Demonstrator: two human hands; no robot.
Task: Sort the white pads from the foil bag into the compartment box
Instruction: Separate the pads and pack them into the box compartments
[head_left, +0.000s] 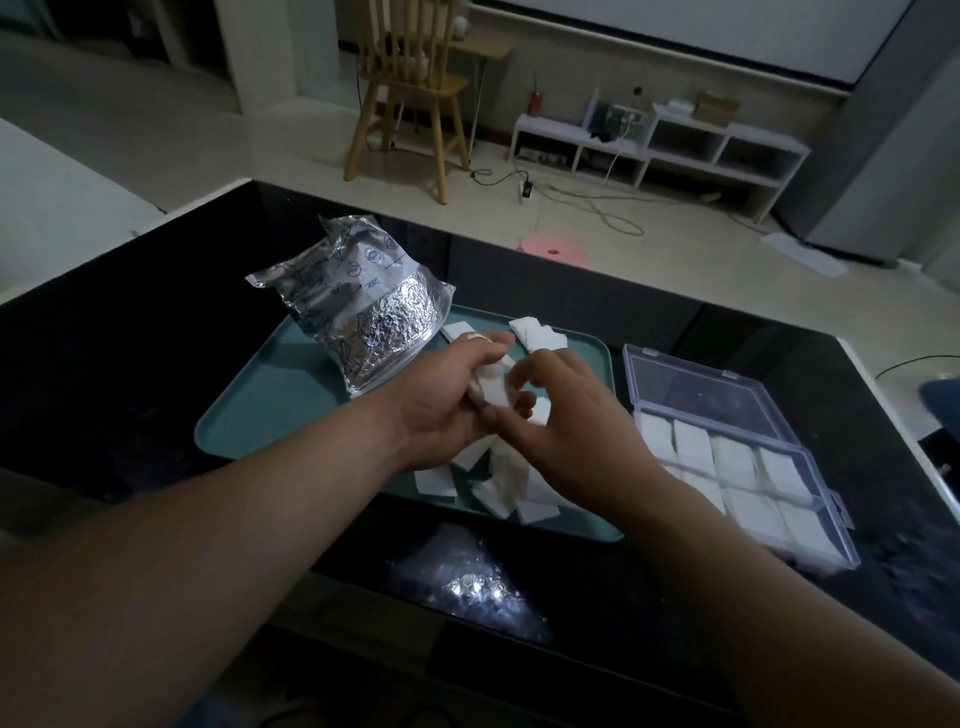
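Left hand (441, 415) round white pads (492, 389) over tray (270, 405) (compartment box (727, 457) beside rim)

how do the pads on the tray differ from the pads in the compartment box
The tray pads lie loose, overlapping at odd angles on the open teal tray; the boxed pads sit squared up, one lot per compartment. The tray pads have nothing between them; the boxed pads are parted by the clear dividers of the compartment box. Both are white and roughly square.
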